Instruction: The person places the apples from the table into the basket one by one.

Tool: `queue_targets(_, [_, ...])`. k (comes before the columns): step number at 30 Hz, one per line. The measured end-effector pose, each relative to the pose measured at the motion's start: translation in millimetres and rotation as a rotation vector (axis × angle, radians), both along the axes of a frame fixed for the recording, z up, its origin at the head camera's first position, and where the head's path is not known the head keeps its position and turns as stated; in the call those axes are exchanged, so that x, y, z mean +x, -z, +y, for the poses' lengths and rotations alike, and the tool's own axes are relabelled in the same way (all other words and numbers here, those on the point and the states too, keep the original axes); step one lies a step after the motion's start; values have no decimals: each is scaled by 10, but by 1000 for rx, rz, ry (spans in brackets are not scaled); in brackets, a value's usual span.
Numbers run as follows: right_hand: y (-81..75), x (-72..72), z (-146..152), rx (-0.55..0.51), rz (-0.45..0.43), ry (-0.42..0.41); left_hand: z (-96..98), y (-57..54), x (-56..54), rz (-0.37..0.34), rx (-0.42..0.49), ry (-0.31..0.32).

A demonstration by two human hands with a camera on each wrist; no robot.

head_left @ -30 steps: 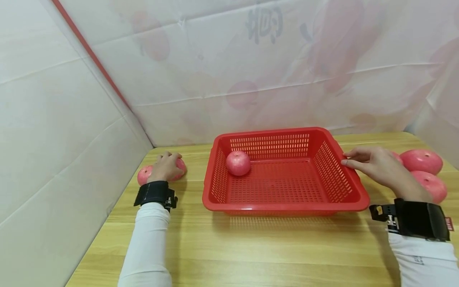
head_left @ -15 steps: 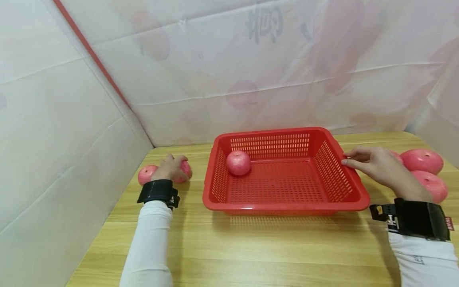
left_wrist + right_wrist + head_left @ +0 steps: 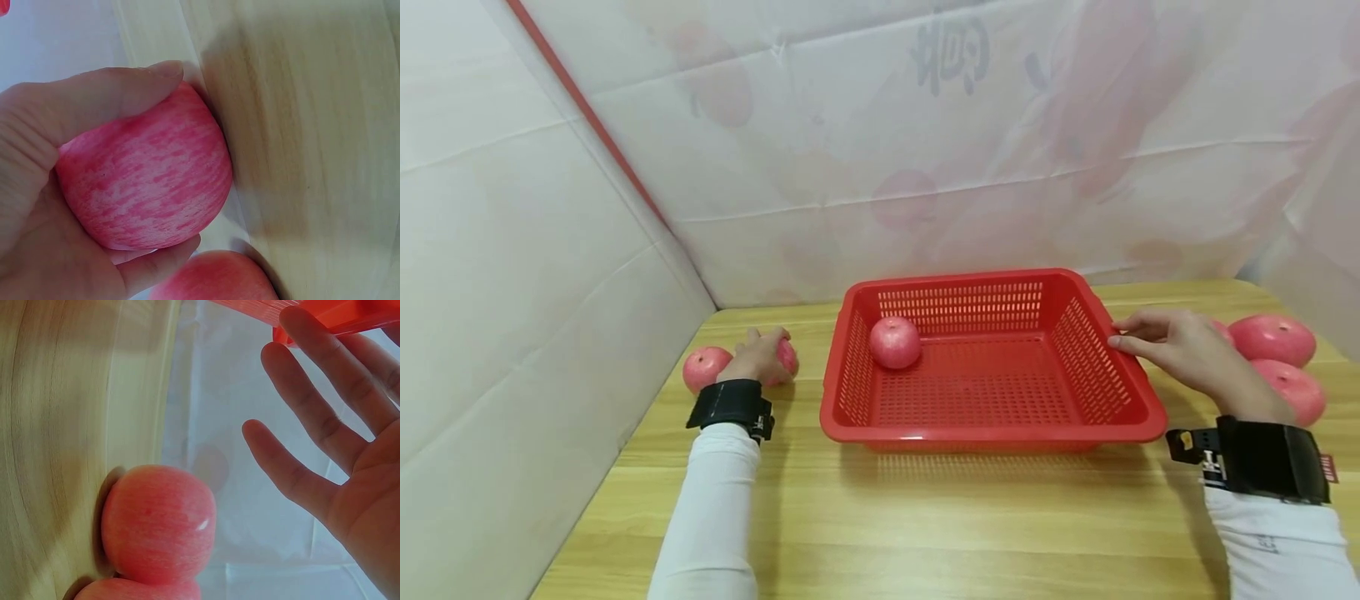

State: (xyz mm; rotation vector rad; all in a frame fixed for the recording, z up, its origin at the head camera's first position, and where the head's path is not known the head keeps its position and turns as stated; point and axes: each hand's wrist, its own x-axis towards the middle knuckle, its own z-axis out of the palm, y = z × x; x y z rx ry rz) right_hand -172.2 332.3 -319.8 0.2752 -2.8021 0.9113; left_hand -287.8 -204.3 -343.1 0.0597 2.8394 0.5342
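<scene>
My left hand (image 3: 757, 358) grips a pink-red apple (image 3: 147, 175) at the table's left side, thumb over one side and fingers round the other. A second apple (image 3: 706, 368) sits just left of that hand; part of it shows at the bottom of the left wrist view. In the middle stands a red plastic basket (image 3: 992, 434) with one apple (image 3: 895, 342) inside, near its left wall. My right hand (image 3: 1195, 354) pinches the basket's right rim between thumb and forefinger, while its other fingers (image 3: 290, 469) stretch out loosely in the right wrist view.
Several apples cluster right of the basket, partly behind my right wrist: one at the back (image 3: 1272, 338), another in front (image 3: 1290, 392). White printed cloth walls (image 3: 820, 167) stand behind and left of the wooden table (image 3: 940, 525).
My left hand has moved slightly right with its apple, widening the gap to the apple on its left. My right hand keeps its place on the basket's rim.
</scene>
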Motion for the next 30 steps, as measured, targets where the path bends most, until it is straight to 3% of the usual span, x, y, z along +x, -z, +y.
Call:
queue_targets(25, [-31,15,1,9,11,11,41,12,35,30,-15,2])
queue_targets(30, [-23,13,-9,11,1,12,33,-32,67,46,-30,43])
